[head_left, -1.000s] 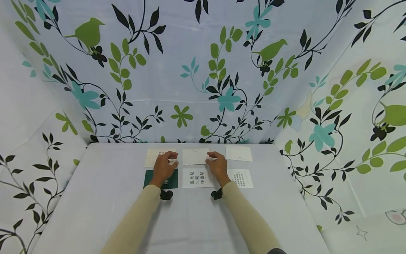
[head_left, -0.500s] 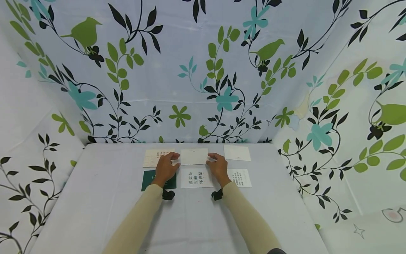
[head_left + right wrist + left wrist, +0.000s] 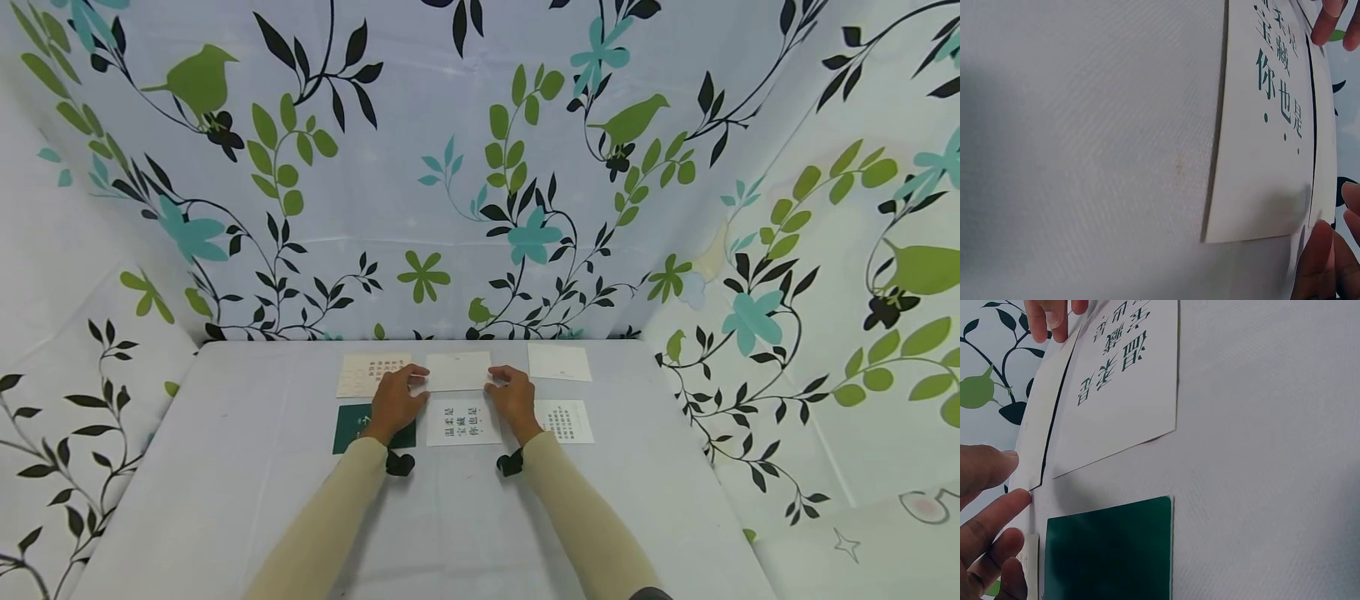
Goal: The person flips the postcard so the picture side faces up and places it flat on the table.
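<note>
A blank cream card [image 3: 459,372] lies at the middle of the back row on the white table. My left hand [image 3: 397,404] reaches over the green card [image 3: 351,427], its fingertips right at the blank card's left edge. At the opposite edge is my right hand [image 3: 514,402], fingers bent toward the card. In the wrist views the fingers of both hands are spread apart at the card's ends, not pinching it. In front lies a white card with large printed characters [image 3: 462,422], its right side partly hidden by the right hand.
At the back left lies a cream card with printed text [image 3: 360,377], partly behind the left hand. A blank white card [image 3: 559,362] lies at back right, with a card of small text [image 3: 567,422] before it. A patterned cloth [image 3: 420,167] hangs behind the table.
My left hand has moved right, from over the left cards to the blank card's left edge. The right hand has barely moved. The head view has shifted slightly.
</note>
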`<state>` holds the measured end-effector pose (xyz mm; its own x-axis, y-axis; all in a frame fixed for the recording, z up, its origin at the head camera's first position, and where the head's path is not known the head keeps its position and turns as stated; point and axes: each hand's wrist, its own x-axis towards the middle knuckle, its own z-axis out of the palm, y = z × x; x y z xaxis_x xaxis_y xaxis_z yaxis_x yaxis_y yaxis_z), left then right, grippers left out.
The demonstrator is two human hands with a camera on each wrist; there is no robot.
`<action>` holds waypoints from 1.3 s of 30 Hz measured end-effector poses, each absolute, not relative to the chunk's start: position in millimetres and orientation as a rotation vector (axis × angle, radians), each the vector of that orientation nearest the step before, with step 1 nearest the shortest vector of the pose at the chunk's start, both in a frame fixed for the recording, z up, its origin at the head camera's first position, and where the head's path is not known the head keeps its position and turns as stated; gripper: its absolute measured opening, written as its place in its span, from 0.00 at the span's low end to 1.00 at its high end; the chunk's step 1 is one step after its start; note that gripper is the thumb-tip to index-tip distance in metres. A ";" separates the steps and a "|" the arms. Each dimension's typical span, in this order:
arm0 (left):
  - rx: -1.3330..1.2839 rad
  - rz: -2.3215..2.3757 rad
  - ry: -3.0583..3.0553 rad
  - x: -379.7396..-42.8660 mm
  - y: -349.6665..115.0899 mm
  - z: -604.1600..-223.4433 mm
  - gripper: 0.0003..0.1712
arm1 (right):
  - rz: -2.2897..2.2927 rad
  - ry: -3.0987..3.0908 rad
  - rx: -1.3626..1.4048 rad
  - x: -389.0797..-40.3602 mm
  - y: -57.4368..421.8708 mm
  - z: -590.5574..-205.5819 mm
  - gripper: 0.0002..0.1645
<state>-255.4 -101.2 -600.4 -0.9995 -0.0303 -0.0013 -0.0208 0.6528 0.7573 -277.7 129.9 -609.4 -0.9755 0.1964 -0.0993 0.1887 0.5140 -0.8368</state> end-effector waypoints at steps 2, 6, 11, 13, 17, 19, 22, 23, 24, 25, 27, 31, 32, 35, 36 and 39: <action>0.044 -1.321 -2.844 -254.9 -100.3 -600.4 0.25 | 1.510 -2.725 -0.340 -277.3 128.9 -609.0 0.20; 0.041 -1.331 -2.842 -254.9 -99.2 -600.7 0.25 | 1.530 -2.716 -0.349 -276.5 128.0 -607.6 0.19; 0.040 -1.315 -2.844 -255.3 -99.2 -601.4 0.24 | 1.580 -2.667 -0.382 -278.2 128.4 -605.3 0.17; 0.042 -1.311 -2.844 -255.2 -99.3 -601.9 0.24 | 1.601 -2.639 -0.398 -279.6 129.1 -604.1 0.15; 0.043 -1.314 -2.839 -254.8 -99.6 -602.7 0.24 | 1.650 -2.593 -0.432 -282.7 131.3 -601.2 0.14; 0.041 -1.312 -2.838 -254.6 -99.8 -602.9 0.24 | 1.678 -2.577 -0.449 -283.9 132.6 -599.6 0.13; 0.039 -1.313 -2.836 -254.7 -100.3 -603.4 0.23 | 1.737 -2.558 -0.466 -285.1 134.7 -597.6 0.12; 0.037 -1.311 -2.836 -254.9 -100.5 -603.4 0.23 | 1.758 -2.552 -0.467 -285.1 135.4 -597.1 0.12; 0.037 -1.310 -2.835 -255.0 -100.7 -603.4 0.23 | 1.780 -2.548 -0.469 -285.6 135.9 -596.7 0.12; 0.036 -1.311 -2.834 -255.2 -100.7 -603.4 0.23 | 1.798 -2.545 -0.469 -286.1 136.6 -596.6 0.12; 0.034 -1.314 -2.833 -255.3 -100.5 -603.1 0.23 | 1.839 -2.537 -0.464 -287.1 138.2 -597.3 0.12; 0.033 -1.321 -2.828 -255.2 -100.4 -603.7 0.22 | 1.901 -2.510 -0.469 -289.4 140.7 -598.5 0.12; 0.031 -1.321 -2.826 -255.3 -100.3 -603.8 0.22 | 1.911 -2.504 -0.479 -290.3 141.6 -599.2 0.12; 0.033 -1.330 -2.812 -255.7 -100.5 -604.0 0.22 | 1.945 -2.484 -0.497 -291.2 144.4 -599.1 0.12; 0.035 -1.338 -2.806 -255.9 -100.6 -603.6 0.21 | 1.960 -2.475 -0.501 -291.1 145.5 -598.5 0.12; 0.032 -1.355 -2.776 -256.6 -101.5 -601.5 0.20 | 1.996 -2.450 -0.495 -289.1 148.2 -595.7 0.13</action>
